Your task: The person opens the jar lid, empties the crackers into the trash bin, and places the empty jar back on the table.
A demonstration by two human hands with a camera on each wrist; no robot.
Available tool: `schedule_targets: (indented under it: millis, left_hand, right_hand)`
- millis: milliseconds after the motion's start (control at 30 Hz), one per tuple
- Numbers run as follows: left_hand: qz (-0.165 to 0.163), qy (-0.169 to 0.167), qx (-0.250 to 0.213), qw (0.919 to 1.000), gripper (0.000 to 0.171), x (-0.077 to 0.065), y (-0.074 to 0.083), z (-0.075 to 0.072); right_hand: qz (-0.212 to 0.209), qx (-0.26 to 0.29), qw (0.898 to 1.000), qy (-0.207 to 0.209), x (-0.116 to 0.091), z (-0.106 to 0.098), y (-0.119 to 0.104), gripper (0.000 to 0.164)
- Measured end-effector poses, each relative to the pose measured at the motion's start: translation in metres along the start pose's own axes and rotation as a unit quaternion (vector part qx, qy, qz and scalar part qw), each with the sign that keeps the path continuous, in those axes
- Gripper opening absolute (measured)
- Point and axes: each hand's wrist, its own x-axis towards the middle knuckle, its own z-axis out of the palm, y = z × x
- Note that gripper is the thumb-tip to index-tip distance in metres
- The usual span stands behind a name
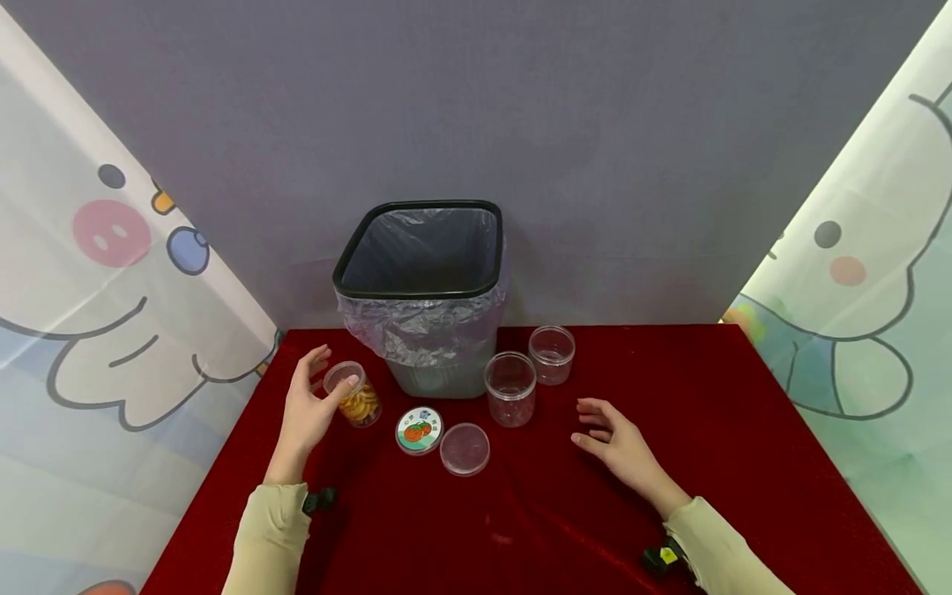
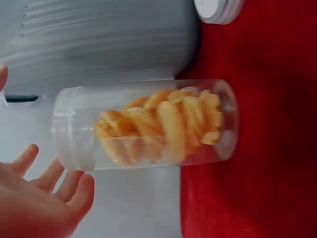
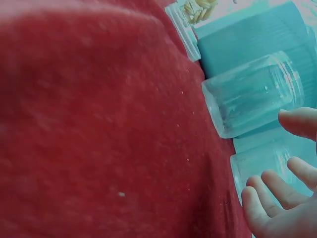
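My left hand (image 1: 307, 406) is beside a clear lidded jar (image 2: 74, 130) of yellow-orange ring-shaped snacks (image 2: 168, 121), which stands on the red cloth. Its thumb overlaps the jar's top in the head view, while the left wrist view shows the fingers spread, fingertips right at the lid. Loosely bent and holding nothing, my right hand (image 1: 623, 450) is over the cloth at the right. Nearest to it are two clear open jars, a taller one (image 1: 511, 392) and a shorter one (image 1: 552, 357) just behind.
A grey bin (image 1: 439, 380) with a black rim and plastic liner stands at the back. Before it lie a round lid with an orange-fruit label (image 1: 419, 430) and a plain clear lid (image 1: 464, 449). Red cloth (image 1: 446, 545) covers the table; a grey curtain (image 1: 632, 165) hangs behind.
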Motion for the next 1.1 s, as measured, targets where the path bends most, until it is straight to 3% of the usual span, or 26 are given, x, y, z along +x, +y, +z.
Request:
schedule_targets:
  millis: [400,700,1100]
  left_hand:
    - [-0.034,-0.035,0.002,0.9988,0.09,-0.008,-0.024,0.012]
    - [-0.097,-0.053,-0.009,0.9938,0.089,-0.009,-0.038,0.019]
    - [-0.124,-0.042,-0.004,0.9914,0.083,-0.014,-0.041,0.02]
  right_hand:
    - [-0.002,0.019,1.0,0.002,-0.021,0.005,-0.005,0.057]
    - [0.029,0.055,0.998,0.002,-0.026,0.01,0.001,0.057]
    - [0.048,0.057,0.997,0.003,-0.027,0.011,0.004,0.056]
